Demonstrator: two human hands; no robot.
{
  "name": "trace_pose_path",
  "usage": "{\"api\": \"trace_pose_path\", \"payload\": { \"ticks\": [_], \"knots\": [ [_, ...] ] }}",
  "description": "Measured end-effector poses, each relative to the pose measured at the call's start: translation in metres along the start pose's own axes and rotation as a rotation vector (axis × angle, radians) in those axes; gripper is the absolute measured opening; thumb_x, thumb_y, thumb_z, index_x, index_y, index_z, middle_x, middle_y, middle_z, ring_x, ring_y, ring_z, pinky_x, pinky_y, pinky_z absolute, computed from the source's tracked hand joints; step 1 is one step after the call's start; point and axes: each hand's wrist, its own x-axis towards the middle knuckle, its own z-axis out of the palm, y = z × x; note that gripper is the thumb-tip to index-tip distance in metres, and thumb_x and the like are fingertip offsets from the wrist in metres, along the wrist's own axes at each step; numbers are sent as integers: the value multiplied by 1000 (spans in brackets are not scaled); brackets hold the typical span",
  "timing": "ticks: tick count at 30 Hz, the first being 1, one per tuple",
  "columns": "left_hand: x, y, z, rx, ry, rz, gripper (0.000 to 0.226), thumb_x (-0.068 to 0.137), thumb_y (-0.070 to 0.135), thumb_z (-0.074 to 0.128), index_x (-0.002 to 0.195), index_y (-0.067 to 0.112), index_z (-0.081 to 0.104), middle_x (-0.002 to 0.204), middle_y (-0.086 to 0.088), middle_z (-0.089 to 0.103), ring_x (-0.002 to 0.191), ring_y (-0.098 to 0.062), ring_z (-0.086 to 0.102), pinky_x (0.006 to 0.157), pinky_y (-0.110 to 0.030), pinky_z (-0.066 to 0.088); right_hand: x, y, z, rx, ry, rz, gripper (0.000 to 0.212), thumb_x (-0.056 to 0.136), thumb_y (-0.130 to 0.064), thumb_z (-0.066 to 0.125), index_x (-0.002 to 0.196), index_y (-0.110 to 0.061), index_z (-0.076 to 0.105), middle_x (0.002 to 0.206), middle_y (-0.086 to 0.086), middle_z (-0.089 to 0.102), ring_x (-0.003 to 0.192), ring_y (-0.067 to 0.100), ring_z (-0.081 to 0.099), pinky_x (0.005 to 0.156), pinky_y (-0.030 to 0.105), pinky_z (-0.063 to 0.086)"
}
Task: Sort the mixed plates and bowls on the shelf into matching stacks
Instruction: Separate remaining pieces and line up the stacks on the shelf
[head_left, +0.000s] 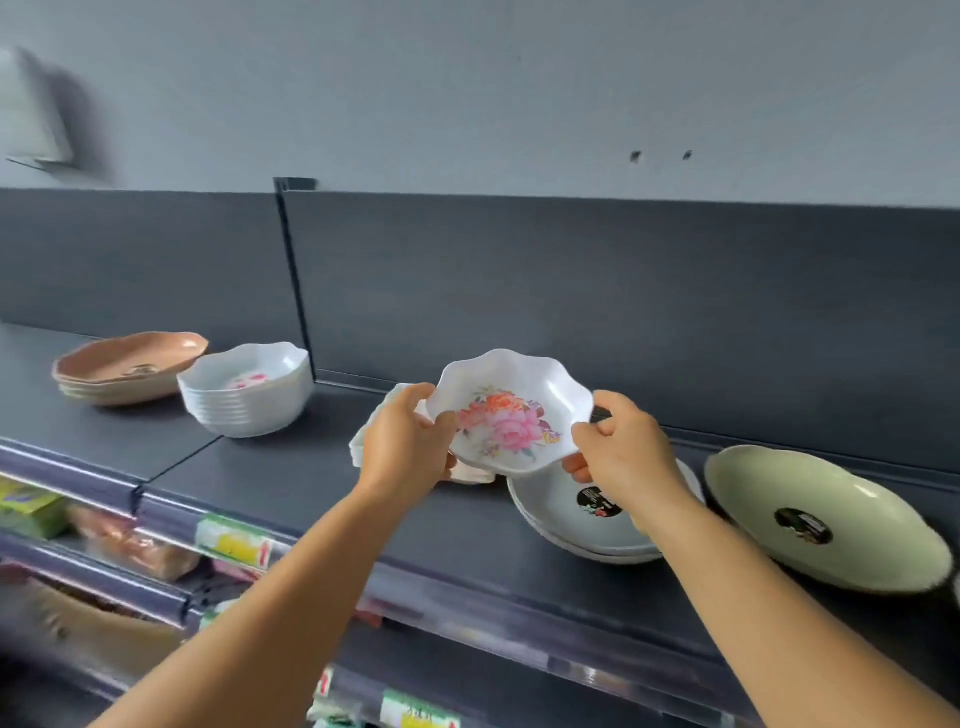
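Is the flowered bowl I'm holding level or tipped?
Tipped: the flowered bowl faces the camera, its whole rose print showing, held at opposite rims by the left hand and right hand.

A grey wall (519, 78) rises behind the dark back panel (623, 291), with two small dark holes (660, 155) in it. Lower left, a green-and-yellow package (31, 512) and brownish wrapped goods (140, 545) sit on lower tiers, behind yellow price labels (234, 543).
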Motion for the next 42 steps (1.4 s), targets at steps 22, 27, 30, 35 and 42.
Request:
{"api": "trace_pose_path", "payload": {
  "ticks": [22, 27, 30, 35, 42],
  "knots": [
    [140, -119, -278, 3, 210, -102, 44, 93, 14, 45, 136, 21, 47, 77, -2, 66, 48, -20, 62, 47, -21, 47, 31, -156, 304, 25, -238, -161, 18, 93, -21, 41, 104, -19, 56, 72, -1, 53, 66, 22, 45, 60, 32, 32],
    [179, -129, -271, 6, 187, -111, 16, 92, 13, 46, 90, 27, 53, 66, -7, 62, 60, -28, 63, 72, -35, 57, 58, -160, 328, -15, -248, -135, 35, 95, -25, 44, 129, -23, 47, 116, 0, 61, 106, 25, 56, 88, 39, 45],
    [202, -136, -265, 132, 177, -118, 15, 91, 13, 45, 82, 24, 46, 70, -8, 59, 67, -28, 57, 61, -32, 48, 75, -157, 339, -116, -226, -105, 37, 95, -27, 45, 129, -12, 48, 123, 11, 58, 111, 31, 55, 92, 42, 46],
    [227, -148, -258, 321, 152, -138, 9, 87, 10, 47, 81, 8, 54, 60, -2, 42, 68, -27, 42, 47, -27, 28, 100, -144, 351, -255, -188, -118, 23, 93, -26, 44, 72, -17, 39, 90, 3, 46, 78, 24, 41, 57, 29, 32],
    [232, -155, -251, 493, 112, -102, 19, 92, 20, 45, 95, 6, 57, 105, -16, 59, 101, -35, 55, 67, -31, 39, 101, -139, 353, -393, -213, -197, 43, 100, -27, 35, 140, -15, 42, 139, 3, 38, 111, 24, 51, 81, 28, 39]
  ]
}}
